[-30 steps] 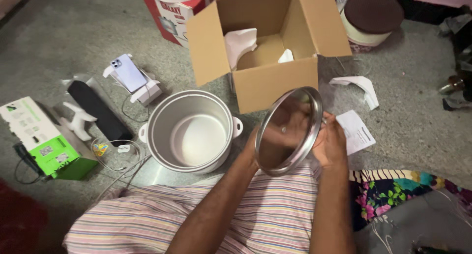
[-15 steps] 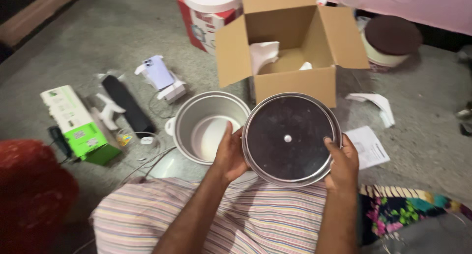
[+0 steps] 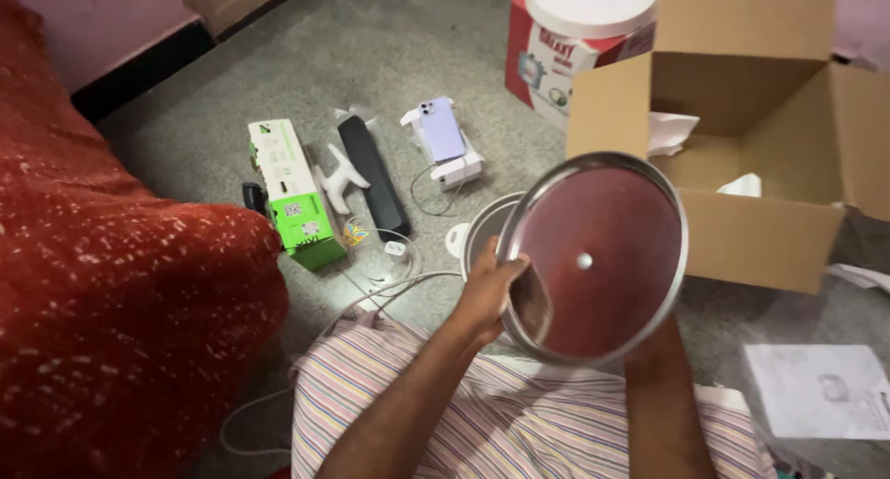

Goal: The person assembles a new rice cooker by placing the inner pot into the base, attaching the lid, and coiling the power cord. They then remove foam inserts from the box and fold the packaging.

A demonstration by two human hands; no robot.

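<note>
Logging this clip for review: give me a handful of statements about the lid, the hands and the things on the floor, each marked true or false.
1. The left hand grips the rim of the round lid. True.
2. The lid lies flat on the floor. False: it is held up, tilted, in front of the cardboard box.
3. The cardboard box is taped shut. False: its flaps stand open.
4. A purple phone lies on the floor. True.
5. The right hand is in full view. False: the lid hides it; only the forearm shows.
</note>
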